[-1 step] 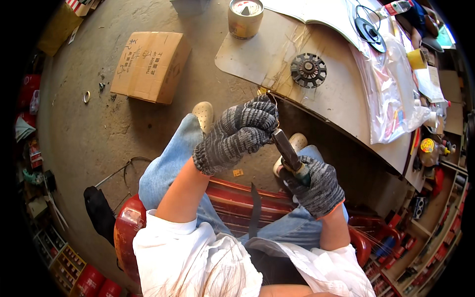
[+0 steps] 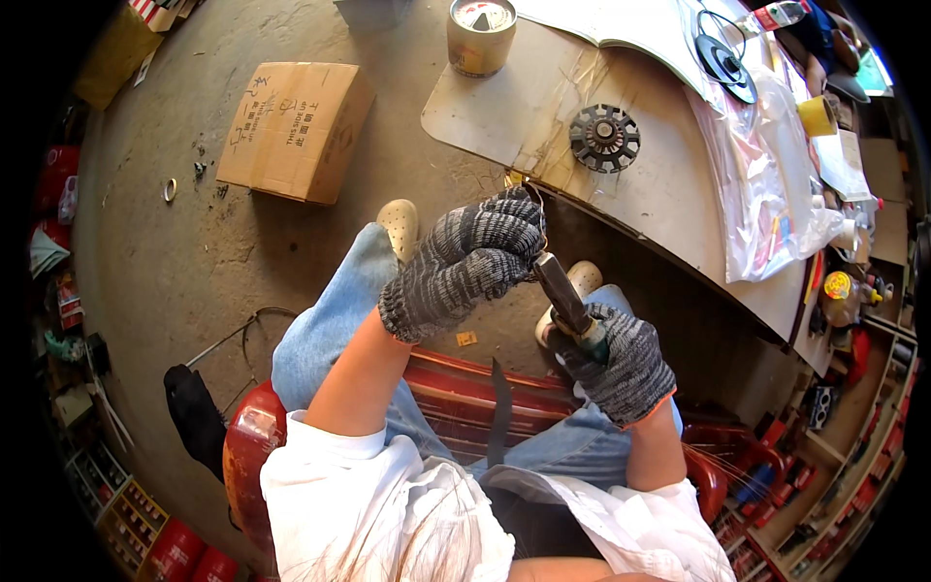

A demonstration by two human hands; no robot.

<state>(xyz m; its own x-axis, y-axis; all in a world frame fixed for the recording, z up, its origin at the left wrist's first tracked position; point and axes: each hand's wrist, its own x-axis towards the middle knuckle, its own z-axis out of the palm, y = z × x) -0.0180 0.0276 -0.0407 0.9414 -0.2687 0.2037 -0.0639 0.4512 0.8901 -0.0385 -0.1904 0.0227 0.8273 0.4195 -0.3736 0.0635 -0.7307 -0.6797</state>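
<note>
Both my hands wear grey-and-black knit gloves. My right hand (image 2: pixel 621 367) is closed round the dark green handle of a tool with a flat, dark metal blade (image 2: pixel 564 293). The blade points up and left, its tip beside the fingers of my left hand (image 2: pixel 467 254). That left hand is closed on a thin-edged dark piece (image 2: pixel 534 196), which shows only as a narrow rim past the fingers; the glove hides the rest, so its kind is unclear. Both hands are above the floor, between my knees and the table's near edge.
On the table (image 2: pixel 679 218) lie a round slotted metal part (image 2: pixel 605 138), a tin (image 2: pixel 481 37), an open book (image 2: pixel 621 24) and plastic wrapping (image 2: pixel 766 184). A cardboard box (image 2: pixel 291 131) sits on the floor at left. Under me is a red wooden seat (image 2: pixel 254 436).
</note>
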